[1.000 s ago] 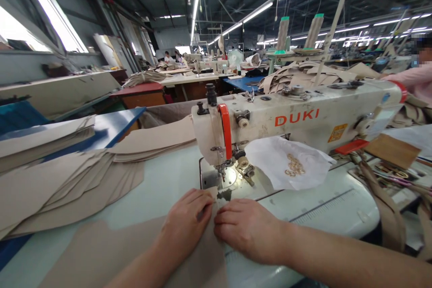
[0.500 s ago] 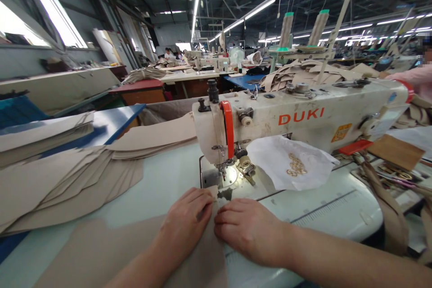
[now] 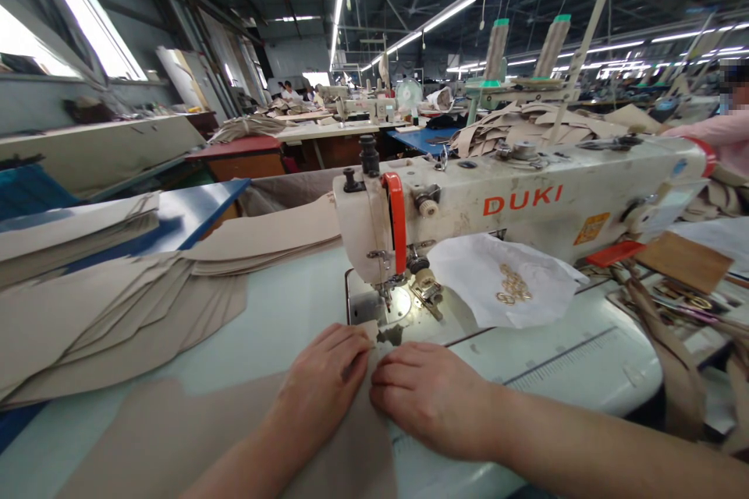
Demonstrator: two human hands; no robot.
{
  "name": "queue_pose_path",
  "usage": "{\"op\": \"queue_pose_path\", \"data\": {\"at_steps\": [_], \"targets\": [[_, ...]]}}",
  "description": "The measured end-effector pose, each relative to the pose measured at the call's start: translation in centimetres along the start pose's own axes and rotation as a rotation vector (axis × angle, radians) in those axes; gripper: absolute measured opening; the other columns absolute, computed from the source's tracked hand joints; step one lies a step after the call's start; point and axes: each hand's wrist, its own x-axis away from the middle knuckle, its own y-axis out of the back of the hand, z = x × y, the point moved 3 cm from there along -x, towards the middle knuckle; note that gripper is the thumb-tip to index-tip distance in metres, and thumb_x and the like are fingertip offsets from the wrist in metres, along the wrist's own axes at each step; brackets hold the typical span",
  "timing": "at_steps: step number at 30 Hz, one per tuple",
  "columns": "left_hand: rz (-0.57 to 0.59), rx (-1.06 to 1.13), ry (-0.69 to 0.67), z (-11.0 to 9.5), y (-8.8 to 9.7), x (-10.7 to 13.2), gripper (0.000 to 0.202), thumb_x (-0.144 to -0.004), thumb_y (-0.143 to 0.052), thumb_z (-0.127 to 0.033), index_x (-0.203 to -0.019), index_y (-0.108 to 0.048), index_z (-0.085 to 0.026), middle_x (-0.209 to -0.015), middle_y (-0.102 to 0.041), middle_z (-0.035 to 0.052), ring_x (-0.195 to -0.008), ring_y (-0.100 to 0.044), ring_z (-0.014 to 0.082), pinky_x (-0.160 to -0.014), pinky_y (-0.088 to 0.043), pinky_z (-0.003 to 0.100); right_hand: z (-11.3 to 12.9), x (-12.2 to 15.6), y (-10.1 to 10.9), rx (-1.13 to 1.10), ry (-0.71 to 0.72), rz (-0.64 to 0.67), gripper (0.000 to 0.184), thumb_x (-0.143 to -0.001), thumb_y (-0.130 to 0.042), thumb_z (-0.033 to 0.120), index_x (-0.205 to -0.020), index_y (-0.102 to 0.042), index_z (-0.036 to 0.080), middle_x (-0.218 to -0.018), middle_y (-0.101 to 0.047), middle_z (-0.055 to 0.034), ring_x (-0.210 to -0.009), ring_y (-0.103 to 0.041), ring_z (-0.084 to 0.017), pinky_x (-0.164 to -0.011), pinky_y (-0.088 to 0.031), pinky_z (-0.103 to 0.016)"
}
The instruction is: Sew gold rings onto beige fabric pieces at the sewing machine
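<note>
A beige fabric panel point(image 3: 351, 456) lies on the machine bed in front of the sewing machine point(image 3: 450, 203). My left hand point(image 3: 328, 370) is closed on the panel's far end, with a small tab of the material point(image 3: 370, 330) showing past its fingertips. Close beside it, my right hand point(image 3: 427, 398) has its fingers curled and pressed together on the panel's right edge. Both hands sit just short of the needle and presser foot point(image 3: 387, 295), which are apart from the fabric. Exactly what the fingertips pinch is hidden.
Stacks of beige cut panels point(image 3: 117, 312) lie at the left. White cloth point(image 3: 497, 281) with several gold-coloured metal rings point(image 3: 515, 286) rests right of the needle. Scissors and straps point(image 3: 667, 359) are at the far right. Thread cones point(image 3: 496, 51) stand behind, and a person in pink point(image 3: 717, 129) is beyond.
The camera view has shifted very slightly. Both hands and the fabric panel stay in practically the same place before the needle.
</note>
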Motion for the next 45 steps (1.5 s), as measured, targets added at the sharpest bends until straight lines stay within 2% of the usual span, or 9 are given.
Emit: {"op": "queue_pose_path", "data": {"at_steps": [9, 16, 25, 32, 38, 45], "targets": [[0.033, 0.051, 0.016, -0.1, 0.3, 0.1, 0.019, -0.087, -0.044, -0.014, -0.08, -0.061, -0.019, -0.079, -0.067, 0.0033, -0.075, -0.061, 0.0164, -0.071, -0.052, 0.029, -0.2, -1.2, 0.4, 0.198, -0.031, 0.015, 0.014, -0.09, -0.049, 0.018, -0.097, -0.059, 0.011, -0.093, -0.061, -0.0078, -0.09, -0.052, -0.021, -0.086, -0.043, -0.034], [0.059, 0.044, 0.007, -0.1, 0.6, 0.4, 0.021, -0.089, -0.042, -0.014, -0.087, -0.063, -0.018, -0.085, -0.068, 0.0043, -0.08, -0.061, 0.0164, -0.076, -0.053, 0.029, -0.5, -1.2, 0.3, 0.17, -0.066, 0.051, 0.012, -0.089, -0.052, 0.017, -0.097, -0.058, 0.012, -0.096, -0.06, -0.0073, -0.092, -0.052, -0.02, -0.088, -0.042, -0.032], [0.086, 0.009, -0.038, 0.1, 0.7, 0.9, 0.023, -0.09, -0.039, -0.014, -0.092, -0.062, -0.017, -0.09, -0.068, 0.0051, -0.083, -0.062, 0.0161, -0.075, -0.054, 0.028, -0.6, -1.2, 0.1, 0.173, -0.059, 0.019, 0.01, -0.09, -0.05, 0.018, -0.09, -0.059, 0.013, -0.091, -0.06, -0.0063, -0.087, -0.051, -0.019, -0.085, -0.041, -0.032], [0.097, -0.015, -0.067, -0.3, 0.8, 0.5, 0.026, -0.091, -0.036, -0.013, -0.092, -0.062, -0.017, -0.09, -0.068, 0.0059, -0.082, -0.061, 0.0162, -0.075, -0.054, 0.029, -1.0, -1.4, 0.2, 0.188, -0.006, 0.066, 0.01, -0.09, -0.051, 0.019, -0.087, -0.06, 0.014, -0.088, -0.06, -0.0052, -0.086, -0.051, -0.019, -0.084, -0.04, -0.032], [0.104, -0.031, -0.084, 0.1, -0.3, -1.0, 0.027, -0.091, -0.036, -0.014, -0.089, -0.063, -0.016, -0.087, -0.068, 0.0067, -0.08, -0.061, 0.0175, -0.073, -0.055, 0.03, -2.5, -1.1, 1.0, 0.223, -0.042, 0.099, 0.008, -0.088, -0.054, 0.019, -0.087, -0.059, 0.014, -0.086, -0.06, -0.004, -0.084, -0.051, -0.019, -0.081, -0.041, -0.032], [0.074, -0.024, -0.076, 1.7, -1.9, -2.9, 0.026, -0.09, -0.039, -0.016, -0.092, -0.064, -0.016, -0.092, -0.07, 0.0072, -0.087, -0.063, 0.019, -0.08, -0.055, 0.034, -5.1, -1.0, 0.8, 0.178, -0.121, 0.098, 0.008, -0.089, -0.053, 0.02, -0.091, -0.058, 0.014, -0.095, -0.062, -0.0044, -0.09, -0.052, -0.018, -0.083, -0.041, -0.03]]}}
